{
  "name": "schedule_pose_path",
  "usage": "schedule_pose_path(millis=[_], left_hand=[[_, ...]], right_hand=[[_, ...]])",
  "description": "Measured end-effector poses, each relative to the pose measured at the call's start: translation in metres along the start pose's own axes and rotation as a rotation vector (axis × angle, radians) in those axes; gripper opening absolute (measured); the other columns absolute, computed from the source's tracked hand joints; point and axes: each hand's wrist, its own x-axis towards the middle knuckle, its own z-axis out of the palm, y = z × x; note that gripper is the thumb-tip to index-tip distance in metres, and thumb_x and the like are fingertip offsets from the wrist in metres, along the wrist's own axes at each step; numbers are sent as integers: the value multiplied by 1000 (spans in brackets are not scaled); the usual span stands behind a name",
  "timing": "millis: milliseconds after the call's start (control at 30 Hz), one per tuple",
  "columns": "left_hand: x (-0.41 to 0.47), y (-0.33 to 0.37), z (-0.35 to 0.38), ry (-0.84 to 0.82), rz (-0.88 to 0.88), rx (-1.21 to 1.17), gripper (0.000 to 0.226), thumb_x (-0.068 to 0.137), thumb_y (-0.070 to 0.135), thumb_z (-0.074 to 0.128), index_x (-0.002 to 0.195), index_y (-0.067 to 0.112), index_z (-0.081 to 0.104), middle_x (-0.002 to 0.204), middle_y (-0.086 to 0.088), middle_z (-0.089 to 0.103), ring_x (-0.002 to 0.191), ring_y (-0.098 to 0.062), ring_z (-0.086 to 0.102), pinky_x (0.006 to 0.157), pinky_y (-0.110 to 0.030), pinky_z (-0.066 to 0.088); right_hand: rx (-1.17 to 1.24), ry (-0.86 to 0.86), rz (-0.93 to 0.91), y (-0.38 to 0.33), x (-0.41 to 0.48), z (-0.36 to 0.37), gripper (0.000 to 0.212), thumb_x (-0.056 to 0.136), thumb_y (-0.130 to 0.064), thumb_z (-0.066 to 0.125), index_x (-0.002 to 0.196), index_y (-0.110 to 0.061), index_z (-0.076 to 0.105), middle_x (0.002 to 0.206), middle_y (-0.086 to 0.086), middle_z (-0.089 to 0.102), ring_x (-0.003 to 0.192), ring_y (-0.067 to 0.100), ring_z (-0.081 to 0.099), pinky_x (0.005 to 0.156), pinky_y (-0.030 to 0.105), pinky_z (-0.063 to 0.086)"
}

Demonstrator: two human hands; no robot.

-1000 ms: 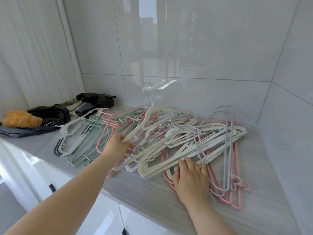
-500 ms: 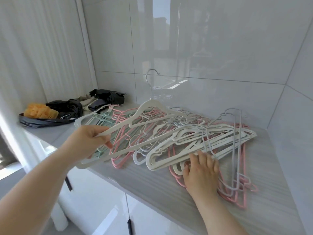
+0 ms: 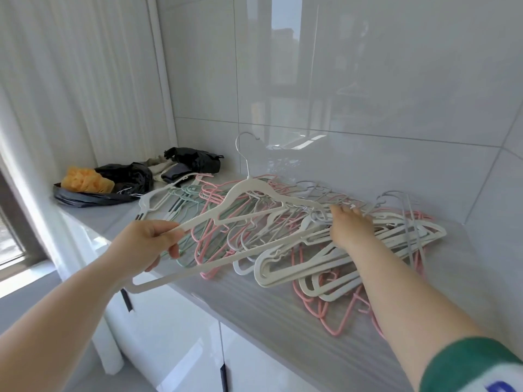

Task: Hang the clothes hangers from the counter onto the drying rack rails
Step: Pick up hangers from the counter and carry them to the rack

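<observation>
- Orange bundle [image 3: 85,181] in a black bag [image 3: 124,176], far left on the tabletop [image 3: 254,312]. Not part of the job, surely?
- Probably not. Next comes the left hand [image 3: 144,244]. Its fingers [image 3: 169,236] are curled round one shoulder of a cream hanger [image 3: 250,187], which is held clear of the heap and tilted, with its metal hook pointing up toward the tiled wall.
- And the rest?
- The pile of hangers [image 3: 311,250], green, pink, grey and cream, lies tangled across the tabletop. The right hand [image 3: 351,227] reaches onto it, fingers [image 3: 343,212] stretched forward and touching the tangle. Whether they pinch anything cannot be told.
- So how far along?
- Barely begun, by the look of it. One hanger is lifted, none is seen hung, and the drying rack is out of view. Nearly the whole heap is left.
</observation>
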Motion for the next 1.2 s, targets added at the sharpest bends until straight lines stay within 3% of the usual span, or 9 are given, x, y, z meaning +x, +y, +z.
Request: schedule_pose_path(millis=[133,300,500,633,733,900,1000,1100,1200], left_hand=[[6,-6,-2,22,-9,-6,21,91,14,51,80,22,66,43,10,56,26,-4,27,32,-8,25],[9,-10,4,54,-11,-10,26,91,11,51,73,23,64,43,8,56,25,-5,29,32,-8,26],[14,-11,15,96,-23,10,25,91,11,50,72,19,64,40,10,55,25,-5,33,32,-8,26],[19,-10,25,116,-17,52,25,91,15,52,73,4,65,54,-11,59,27,-6,33,33,-11,28],[23,-10,29,164,-21,22,27,91,15,52,68,3,63,41,4,53,24,-7,35,31,-9,26],[18,-15,17,206,-44,-49,31,91,12,51,62,5,59,34,9,50,24,-6,35,32,-6,26],[9,-21,4,232,-58,-68,31,91,11,51,62,5,59,32,9,48,24,-5,34,33,-6,26],[1,-27,-9,275,-86,-97,23,90,11,52,72,5,65,38,10,53,26,-4,37,33,-7,27],[-7,-34,-24,318,-99,-123,23,90,13,52,73,21,65,43,13,58,27,-4,38,34,-7,28]], right_hand=[[5,-147,25,5,19,11,57,92,-2,32,146,-17,19,149,10,30,136,29,28,107,44,28],[0,0,-106,10,30,25,47,91,2,32,135,-12,42,135,8,47,125,27,40,100,38,37],[134,94,-203,10,26,32,40,91,2,37,123,-13,57,126,6,55,118,23,45,92,32,39],[178,212,-229,10,18,28,40,92,0,38,124,-15,58,123,4,59,115,23,50,88,29,41],[191,265,-221,11,14,19,40,92,-1,38,125,-13,56,122,5,59,113,23,51,84,28,41],[99,248,-179,14,15,15,38,92,0,36,120,-11,58,116,6,61,107,23,53,78,27,38],[28,153,-177,10,15,19,35,94,-7,36,123,-15,55,122,1,58,114,19,51,92,27,35],[5,55,-203,-8,17,19,48,93,-19,45,140,-23,34,142,-2,40,132,18,33,111,35,18],[52,60,-225,-35,18,12,59,90,-28,49,143,-22,24,147,-1,31,136,20,26,113,38,13]])
